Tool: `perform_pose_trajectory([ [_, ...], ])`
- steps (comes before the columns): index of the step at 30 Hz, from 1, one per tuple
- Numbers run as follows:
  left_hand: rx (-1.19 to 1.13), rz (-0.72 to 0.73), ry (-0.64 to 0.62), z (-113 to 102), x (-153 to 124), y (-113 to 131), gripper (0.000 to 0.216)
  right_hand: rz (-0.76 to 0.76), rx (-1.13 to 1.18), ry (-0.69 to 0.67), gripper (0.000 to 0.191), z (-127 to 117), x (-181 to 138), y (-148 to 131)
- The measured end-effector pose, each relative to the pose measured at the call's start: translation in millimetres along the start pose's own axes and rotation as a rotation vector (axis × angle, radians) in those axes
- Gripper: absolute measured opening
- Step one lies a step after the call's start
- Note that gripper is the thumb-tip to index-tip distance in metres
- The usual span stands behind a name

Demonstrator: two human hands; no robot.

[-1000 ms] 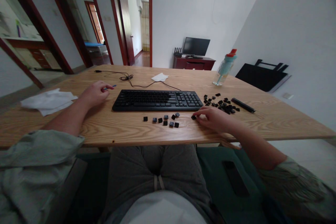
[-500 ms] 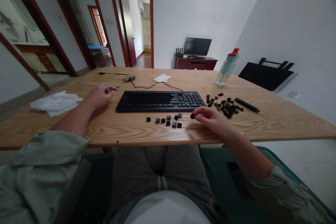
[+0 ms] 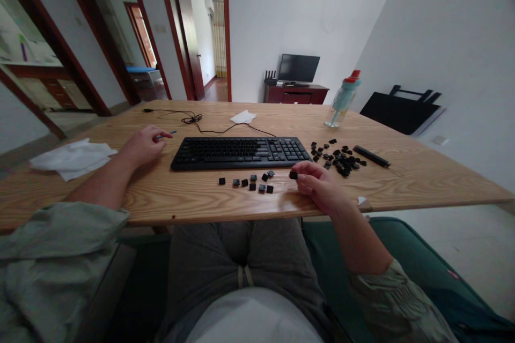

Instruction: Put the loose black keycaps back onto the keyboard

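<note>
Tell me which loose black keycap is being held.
The keycap pinched in the right hand, near the front of the keyboard; the other loose keycaps in view lie on the table.

A bottle [image 3: 341,103] with a red top stands near the table's [image 3: 414,171] far edge, at the right. White tissues [image 3: 72,159] lie at the left, a smaller paper [image 3: 243,117] further back. Beyond, a monitor [image 3: 298,68] and a router [image 3: 270,77] sit side by side on a dark red cabinet [image 3: 319,95]. An open door [image 3: 188,32] shows a curtain [image 3: 219,40].
</note>
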State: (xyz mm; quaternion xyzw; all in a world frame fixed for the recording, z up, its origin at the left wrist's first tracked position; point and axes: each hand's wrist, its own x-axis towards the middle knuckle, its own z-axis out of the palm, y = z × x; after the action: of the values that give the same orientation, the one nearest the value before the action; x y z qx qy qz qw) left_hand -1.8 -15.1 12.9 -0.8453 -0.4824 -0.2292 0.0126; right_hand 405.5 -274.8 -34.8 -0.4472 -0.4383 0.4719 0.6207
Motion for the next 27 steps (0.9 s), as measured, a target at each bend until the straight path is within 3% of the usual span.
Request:
perform_pose_trajectory([
  [9,0.024,0.005,-0.011,-0.9,1.4,0.1,0.041,0.000,0.065,0.028,0.030,0.1,-0.3,-2.7],
  [15,0.003,0.016,-0.010,1.0,2.1,-2.4,0.041,-0.090,0.225,0.000,0.026,2.2,-10.8,-4.7],
  [21,0.008,-0.001,0.006,5.4,4.6,-8.2,0.039,-0.208,0.261,-0.051,0.017,20.3,-24.7,2.2],
  [27,0.004,-0.026,-0.015,3.2,4.5,-4.6,0.045,-0.187,0.419,-0.043,0.018,39.8,-24.0,4.7],
])
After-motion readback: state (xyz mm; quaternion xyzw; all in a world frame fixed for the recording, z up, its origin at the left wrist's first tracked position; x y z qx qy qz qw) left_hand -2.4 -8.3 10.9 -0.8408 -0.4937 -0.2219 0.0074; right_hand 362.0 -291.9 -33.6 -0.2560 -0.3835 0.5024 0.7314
